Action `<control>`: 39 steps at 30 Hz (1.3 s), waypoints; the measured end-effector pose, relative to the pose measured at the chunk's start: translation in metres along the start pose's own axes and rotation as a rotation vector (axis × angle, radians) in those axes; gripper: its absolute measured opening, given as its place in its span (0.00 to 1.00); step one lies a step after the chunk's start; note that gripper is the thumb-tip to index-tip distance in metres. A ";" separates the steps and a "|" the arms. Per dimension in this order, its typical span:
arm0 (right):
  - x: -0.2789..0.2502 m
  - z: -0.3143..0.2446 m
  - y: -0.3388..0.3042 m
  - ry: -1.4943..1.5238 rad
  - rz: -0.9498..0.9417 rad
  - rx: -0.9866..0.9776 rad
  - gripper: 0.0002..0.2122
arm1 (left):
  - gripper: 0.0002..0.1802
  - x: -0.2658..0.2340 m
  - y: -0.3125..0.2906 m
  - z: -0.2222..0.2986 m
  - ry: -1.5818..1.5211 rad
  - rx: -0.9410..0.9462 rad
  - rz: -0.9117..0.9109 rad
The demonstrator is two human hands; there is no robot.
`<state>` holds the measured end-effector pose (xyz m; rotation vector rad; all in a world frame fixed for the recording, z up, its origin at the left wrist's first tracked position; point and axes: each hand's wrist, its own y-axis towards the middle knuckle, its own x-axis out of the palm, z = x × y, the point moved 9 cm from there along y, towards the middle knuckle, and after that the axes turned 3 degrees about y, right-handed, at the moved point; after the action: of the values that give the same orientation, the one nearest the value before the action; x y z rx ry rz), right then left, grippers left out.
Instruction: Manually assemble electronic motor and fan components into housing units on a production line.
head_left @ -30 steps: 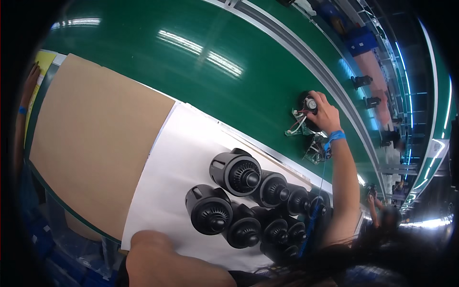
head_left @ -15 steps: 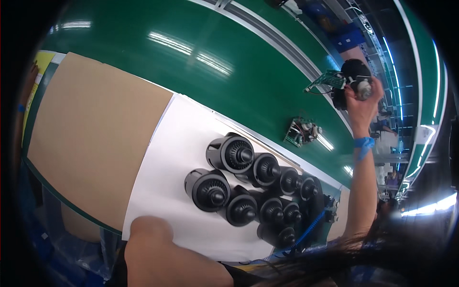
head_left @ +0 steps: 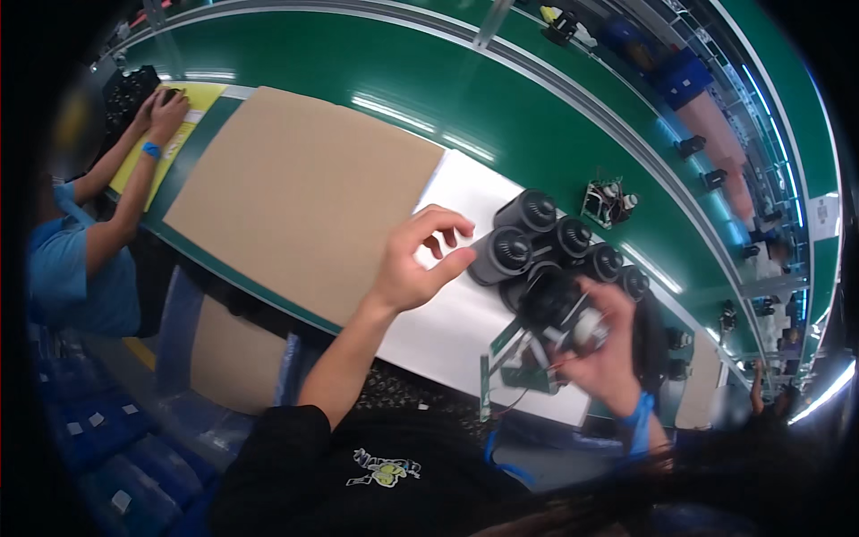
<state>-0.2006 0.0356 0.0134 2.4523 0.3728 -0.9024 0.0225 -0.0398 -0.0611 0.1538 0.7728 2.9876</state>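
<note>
1 assembly (head_left: 552, 304) in right grip (head_left: 612, 360)

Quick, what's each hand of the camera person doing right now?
Left hand: open, empty.
Right hand: closed, holding a black part with a green circuit board.

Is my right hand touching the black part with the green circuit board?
Touching: the head view shows the right hand gripping the black part by its right side.

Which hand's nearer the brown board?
Left. The left hand overlaps the right edge of the brown board in this view; the right hand is farther right, holding a black assembly.
</note>
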 end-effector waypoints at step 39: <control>0.113 0.035 -0.136 -0.593 0.021 0.453 0.11 | 0.47 -0.020 -0.016 -0.084 0.454 -0.098 0.144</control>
<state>-0.1917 0.1403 -0.1332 2.3950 -0.0811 -1.7907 0.0339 -0.0674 -0.1441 -0.5114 0.6637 3.2300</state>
